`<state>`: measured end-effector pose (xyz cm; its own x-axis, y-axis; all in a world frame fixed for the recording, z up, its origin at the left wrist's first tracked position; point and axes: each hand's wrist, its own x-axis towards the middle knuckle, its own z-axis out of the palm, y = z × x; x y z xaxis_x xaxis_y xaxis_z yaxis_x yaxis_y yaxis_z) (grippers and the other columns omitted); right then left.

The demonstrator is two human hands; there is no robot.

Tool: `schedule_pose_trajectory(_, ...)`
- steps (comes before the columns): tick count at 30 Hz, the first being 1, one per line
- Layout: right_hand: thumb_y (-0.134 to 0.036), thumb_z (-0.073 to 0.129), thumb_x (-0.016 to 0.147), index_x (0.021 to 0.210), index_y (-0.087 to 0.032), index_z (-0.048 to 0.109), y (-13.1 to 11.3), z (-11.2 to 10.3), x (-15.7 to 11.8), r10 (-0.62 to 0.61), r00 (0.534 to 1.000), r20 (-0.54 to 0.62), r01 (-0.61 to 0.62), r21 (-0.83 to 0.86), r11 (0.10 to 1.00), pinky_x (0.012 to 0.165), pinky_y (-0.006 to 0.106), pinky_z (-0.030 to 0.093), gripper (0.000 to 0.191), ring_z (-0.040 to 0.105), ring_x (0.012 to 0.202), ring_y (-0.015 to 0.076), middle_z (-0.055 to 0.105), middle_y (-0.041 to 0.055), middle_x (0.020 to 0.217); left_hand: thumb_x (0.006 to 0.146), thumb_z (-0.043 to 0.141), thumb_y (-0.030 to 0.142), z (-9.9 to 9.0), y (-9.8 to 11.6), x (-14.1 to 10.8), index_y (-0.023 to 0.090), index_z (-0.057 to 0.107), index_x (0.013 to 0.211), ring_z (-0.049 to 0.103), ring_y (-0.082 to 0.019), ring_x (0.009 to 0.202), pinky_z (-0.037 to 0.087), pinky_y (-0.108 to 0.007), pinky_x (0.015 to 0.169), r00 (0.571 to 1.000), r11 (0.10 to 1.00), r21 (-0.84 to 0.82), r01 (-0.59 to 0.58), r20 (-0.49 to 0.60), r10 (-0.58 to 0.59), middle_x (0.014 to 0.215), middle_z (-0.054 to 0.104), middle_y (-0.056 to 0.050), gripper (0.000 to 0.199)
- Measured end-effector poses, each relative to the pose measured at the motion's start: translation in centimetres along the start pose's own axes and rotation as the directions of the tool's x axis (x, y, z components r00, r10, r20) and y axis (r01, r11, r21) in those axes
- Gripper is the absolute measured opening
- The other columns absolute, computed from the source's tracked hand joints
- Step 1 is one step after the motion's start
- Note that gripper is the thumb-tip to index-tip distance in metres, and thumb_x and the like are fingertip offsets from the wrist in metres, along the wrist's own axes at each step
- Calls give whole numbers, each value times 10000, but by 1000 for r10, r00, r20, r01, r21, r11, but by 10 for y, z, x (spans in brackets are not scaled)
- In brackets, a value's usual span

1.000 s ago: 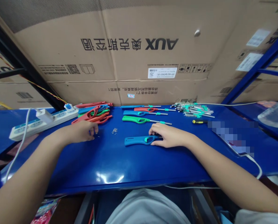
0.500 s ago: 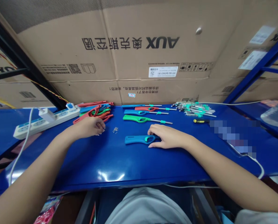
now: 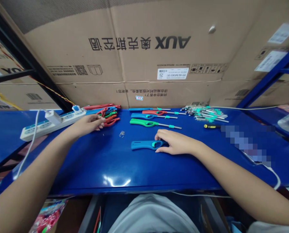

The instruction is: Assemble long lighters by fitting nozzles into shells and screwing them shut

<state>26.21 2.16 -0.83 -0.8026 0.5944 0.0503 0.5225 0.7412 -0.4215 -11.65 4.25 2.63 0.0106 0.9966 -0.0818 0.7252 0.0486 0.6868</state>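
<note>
Blue lighter (image 3: 142,145) waits, gripped by the right hand (image 3: 175,142); well apart, the left hand (image 3: 89,125) has moved nearer red handles (image 3: 112,121). I can't tell if it's pinching anything.

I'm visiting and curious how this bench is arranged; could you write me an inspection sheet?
Surface: glossy blue tabletop.
Job's things: near blue lighter; four lighters behind it; handle pile; metal-rod pile; small metal pieces.
Clutter: yellow-and-black tool; pixelated device.
Hands: left hand by the handle pile, any held piece unclear; right hand curled around the near blue lighter's front, grip partly hidden.
Cables: white cable at the power strip.
Surroundings: cardboard behind, lettering upside down.
</note>
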Motion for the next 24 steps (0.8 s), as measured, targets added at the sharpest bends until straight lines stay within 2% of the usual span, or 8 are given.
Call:
schedule_pose_trajectory(3, -466, 672, 895, 1079, -183, 581, 1, 1, 0, -3, 1000, -6, 3, 10, 1000, 799, 321, 475, 350, 594, 934, 220, 619, 88, 1071, 862, 514, 479, 17, -12, -7, 186, 563, 885, 675, -241, 979, 562, -329, 799, 971, 955, -287, 80, -195, -140, 938, 698, -86, 298)
schedule_pose_trajectory(5, -460, 675, 894, 1072, -181, 583, 1, 1, 1, -4, 1000, -6, 4, 15, 1000, 783, 315, 469, 344, 593, 920, 216, 622, 85, 1064, 903, 441, 442, 33, -19, -13, 183, 561, 979, 651, -238, 1104, 555, -331, 873, 957, 942, -328, 71, -245, -157, 1082, 697, -107, 295)
schedule_pose_trajectory(7, -452, 679, 892, 1065, -177, 582, 2, 2, 1, -6, 1000, -7, 6, 19, 1000, 774, 314, 467, 339, 590, 911, 213, 623, 84, 1056, 911, 428, 422, 48, -22, -16, 188, 568, 1025, 632, -238, 1165, 540, -351, 934, 955, 932, -360, 32, -264, -135, 1155, 690, -103, 296)
schedule_pose_trajectory(10, -446, 679, 894, 1065, -170, 581, 2, 2, 1, -13, 1000, -14, 14, 16, 1000, 790, 321, 471, 339, 583, 922, 214, 614, 89, 1060, 881, 472, 448, 65, -20, -13, 194, 604, 971, 645, -243, 1143, 511, -379, 996, 948, 889, -455, -41, -300, -110, 1113, 704, -83, 300)
schedule_pose_trajectory(16, -535, 718, 841, 1082, -168, 565, -2, 2, 1, -33, 997, -71, 31, -22, 999, 823, 337, 465, 465, 578, 969, 233, 608, 93, 1071, 814, 551, 503, 94, 2, 0, 198, 650, 889, 653, -252, 1074, 470, -418, 1033, 954, 844, -523, -115, -294, -52, 1038, 717, -67, 329)
schedule_pose_trajectory(20, -561, 699, 847, 1034, -170, 553, -4, 5, 3, 8, 995, -99, -13, -48, 999, 764, 318, 453, 458, 579, 919, 223, 617, 86, 1041, 754, 599, 550, 104, 11, 2, 194, 658, 892, 648, -261, 1041, 455, -443, 1043, 961, 836, -531, -139, -278, -17, 1023, 708, -75, 387)
schedule_pose_trajectory(24, -519, 746, 822, 1013, -163, 549, -3, 6, 4, 8, 996, -87, -13, -54, 998, 771, 317, 454, 450, 577, 920, 222, 619, 88, 1033, 778, 572, 536, 106, 15, 1, 201, 622, 913, 639, -280, 1077, 445, -474, 1055, 954, 842, -515, -161, -301, -1, 1051, 692, -86, 364)
